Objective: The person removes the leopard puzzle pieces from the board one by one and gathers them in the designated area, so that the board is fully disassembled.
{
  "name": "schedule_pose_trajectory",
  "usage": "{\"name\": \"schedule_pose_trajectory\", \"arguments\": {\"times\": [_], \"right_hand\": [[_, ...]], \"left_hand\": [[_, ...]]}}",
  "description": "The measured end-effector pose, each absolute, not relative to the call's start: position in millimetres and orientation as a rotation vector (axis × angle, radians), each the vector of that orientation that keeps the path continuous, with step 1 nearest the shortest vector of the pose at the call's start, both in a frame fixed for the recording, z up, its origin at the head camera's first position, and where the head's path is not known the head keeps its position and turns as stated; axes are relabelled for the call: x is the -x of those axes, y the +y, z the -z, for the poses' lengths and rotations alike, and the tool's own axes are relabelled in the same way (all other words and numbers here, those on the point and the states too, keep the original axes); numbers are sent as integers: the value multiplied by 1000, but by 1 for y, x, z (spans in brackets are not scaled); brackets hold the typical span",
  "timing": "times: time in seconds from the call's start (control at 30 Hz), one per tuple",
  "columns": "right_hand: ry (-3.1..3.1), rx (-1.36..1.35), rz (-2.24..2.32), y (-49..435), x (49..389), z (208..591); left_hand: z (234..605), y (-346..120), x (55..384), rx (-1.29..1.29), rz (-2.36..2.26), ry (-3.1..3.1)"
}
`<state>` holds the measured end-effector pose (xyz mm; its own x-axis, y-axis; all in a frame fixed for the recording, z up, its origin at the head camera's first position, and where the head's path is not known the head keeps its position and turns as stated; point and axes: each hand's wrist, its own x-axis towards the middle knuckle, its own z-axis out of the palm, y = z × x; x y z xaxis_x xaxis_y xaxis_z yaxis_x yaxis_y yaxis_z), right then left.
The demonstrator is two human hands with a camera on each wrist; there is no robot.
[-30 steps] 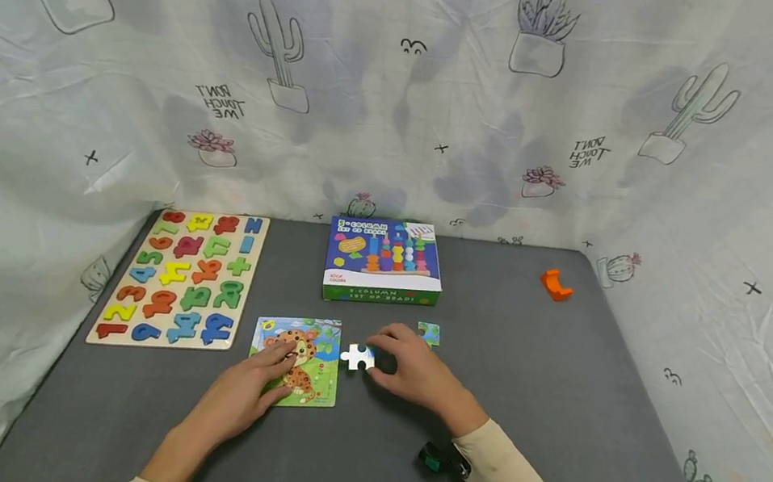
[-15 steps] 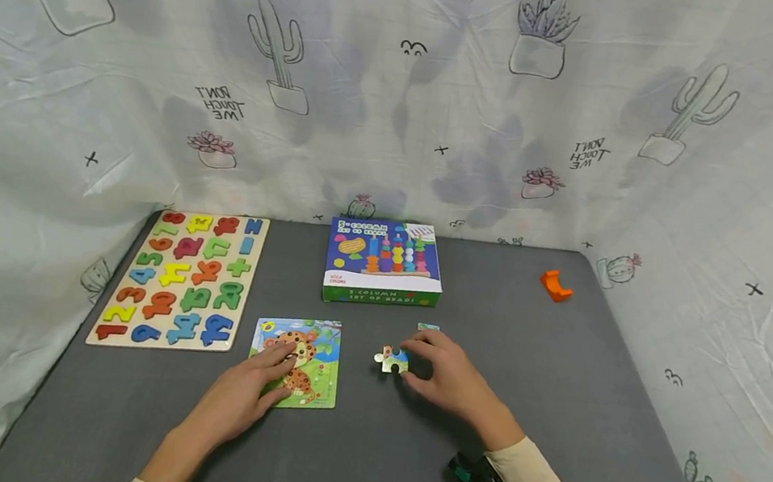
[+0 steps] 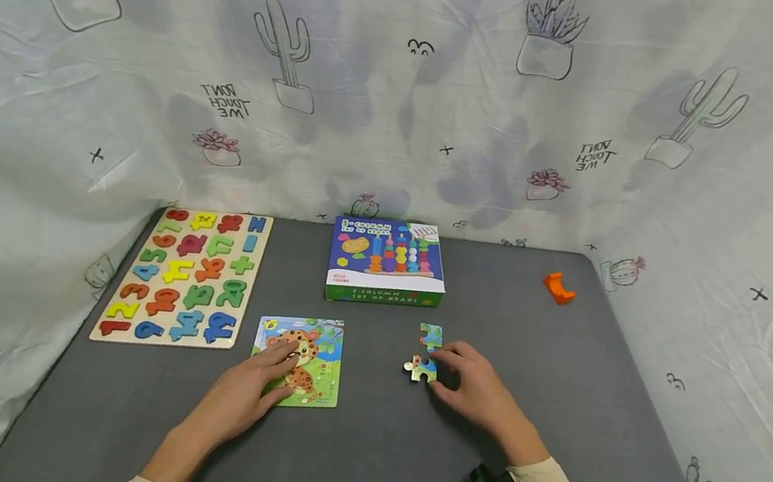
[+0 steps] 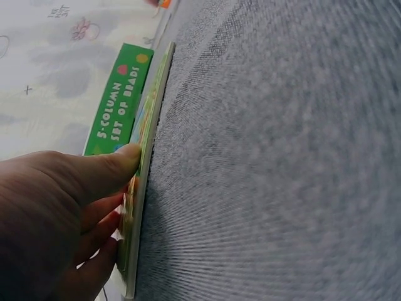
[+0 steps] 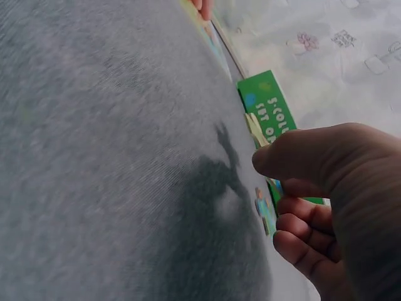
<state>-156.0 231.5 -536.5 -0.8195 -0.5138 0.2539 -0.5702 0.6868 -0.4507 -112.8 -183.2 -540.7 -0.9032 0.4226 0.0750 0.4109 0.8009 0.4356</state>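
My left hand (image 3: pixel 254 389) rests on a square leopard jigsaw puzzle (image 3: pixel 317 374), its fingers spread over the picture. In the left wrist view, the thumb lies along the puzzle's upper face by its edge. My right hand (image 3: pixel 480 392) pinches a jigsaw piece (image 3: pixel 422 369) between thumb and fingers. Its shadow on the cloth in the right wrist view shows the piece held above the table. A second jigsaw piece (image 3: pixel 431 335), green and blue, lies on the table just beyond the held one. The fingertips behind the held piece are partly hidden.
A wooden number board (image 3: pixel 241 328) with coloured digits lies at the left. A bead-set box (image 3: pixel 382 296) stands behind the puzzle. An orange curved block (image 3: pixel 559 289) sits at the back right. A printed curtain (image 3: pixel 351 65) borders the grey table (image 3: pixel 341 471).
My right hand has moved right with the jigsaw piece, away from the puzzle. The piece's face has turned from glare to visible colours. My left hand stays on the puzzle.
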Motion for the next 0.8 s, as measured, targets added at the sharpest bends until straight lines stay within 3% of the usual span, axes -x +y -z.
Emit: {"name": "schedule_pose_trajectory", "arguments": {"times": [0.8], "right_hand": [[-2863,-884,-822,244,153,542]], "left_hand": [[541,-188,112,-687,-761,2926]]}}
